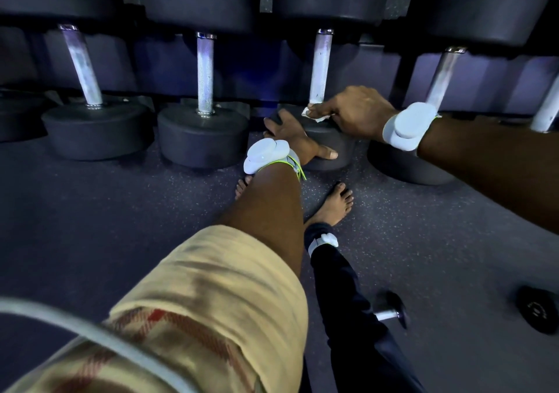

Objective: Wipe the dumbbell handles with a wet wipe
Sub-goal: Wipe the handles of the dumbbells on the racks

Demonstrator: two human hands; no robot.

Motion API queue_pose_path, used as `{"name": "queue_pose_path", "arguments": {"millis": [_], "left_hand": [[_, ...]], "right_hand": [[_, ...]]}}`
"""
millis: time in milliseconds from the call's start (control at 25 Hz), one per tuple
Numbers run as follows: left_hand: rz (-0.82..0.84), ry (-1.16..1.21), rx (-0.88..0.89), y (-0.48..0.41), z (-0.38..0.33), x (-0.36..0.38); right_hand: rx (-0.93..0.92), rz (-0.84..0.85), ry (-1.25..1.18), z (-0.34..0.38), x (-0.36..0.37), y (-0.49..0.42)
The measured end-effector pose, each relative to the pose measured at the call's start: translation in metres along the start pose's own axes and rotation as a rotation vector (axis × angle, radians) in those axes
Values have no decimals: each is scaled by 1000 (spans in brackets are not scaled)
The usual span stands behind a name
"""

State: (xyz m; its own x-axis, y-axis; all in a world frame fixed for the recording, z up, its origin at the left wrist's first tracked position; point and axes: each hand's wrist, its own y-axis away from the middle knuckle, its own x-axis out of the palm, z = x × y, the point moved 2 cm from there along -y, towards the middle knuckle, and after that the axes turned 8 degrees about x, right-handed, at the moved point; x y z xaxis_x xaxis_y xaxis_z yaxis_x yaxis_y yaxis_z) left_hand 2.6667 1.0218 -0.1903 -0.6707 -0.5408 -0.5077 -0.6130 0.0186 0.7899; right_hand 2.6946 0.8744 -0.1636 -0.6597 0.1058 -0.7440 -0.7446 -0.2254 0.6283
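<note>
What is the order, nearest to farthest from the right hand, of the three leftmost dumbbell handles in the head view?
1. Third handle from the left: the right hand presses the wet wipe at its base.
2. Second handle from the left: one place over, toward the left.
3. Leftmost handle: far left of the row.

A: How many dumbbell handles are in the row?
B: Five. I count from the middle handle point(320, 65). Left of it are a second handle point(205, 71) and a third handle point(81, 65). Right of it are a fourth handle point(443, 77) and a fifth handle point(548, 105).
A: And the other things?
B: At the middle handle, one wet wipe point(314, 114) and two hands, the left hand point(295, 138) and the right hand point(354, 111). Nearer to us than it are two bare feet point(332, 205) point(242, 186), three white bands point(266, 155) point(408, 126) point(323, 241), one small dumbbell point(391, 311) and one black disc point(537, 312).
</note>
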Motion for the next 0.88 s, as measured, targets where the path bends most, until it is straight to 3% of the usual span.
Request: {"name": "queue_pose_path", "arguments": {"millis": [320, 480, 600, 680, 880], "left_hand": [[18, -14, 5, 0, 1, 0], [14, 9, 2, -1, 0, 1], [23, 25, 0, -2, 1, 2], [25, 32, 7, -1, 1, 2], [15, 42, 3, -3, 2, 2]], "right_hand": [[8, -4, -105, -27, 10, 5], [188, -33, -327, -44, 15, 13], [529, -209, -755, -38, 17, -11], [607, -187, -974, -26, 31, -36], [602, -127, -906, -20, 58, -53]]}}
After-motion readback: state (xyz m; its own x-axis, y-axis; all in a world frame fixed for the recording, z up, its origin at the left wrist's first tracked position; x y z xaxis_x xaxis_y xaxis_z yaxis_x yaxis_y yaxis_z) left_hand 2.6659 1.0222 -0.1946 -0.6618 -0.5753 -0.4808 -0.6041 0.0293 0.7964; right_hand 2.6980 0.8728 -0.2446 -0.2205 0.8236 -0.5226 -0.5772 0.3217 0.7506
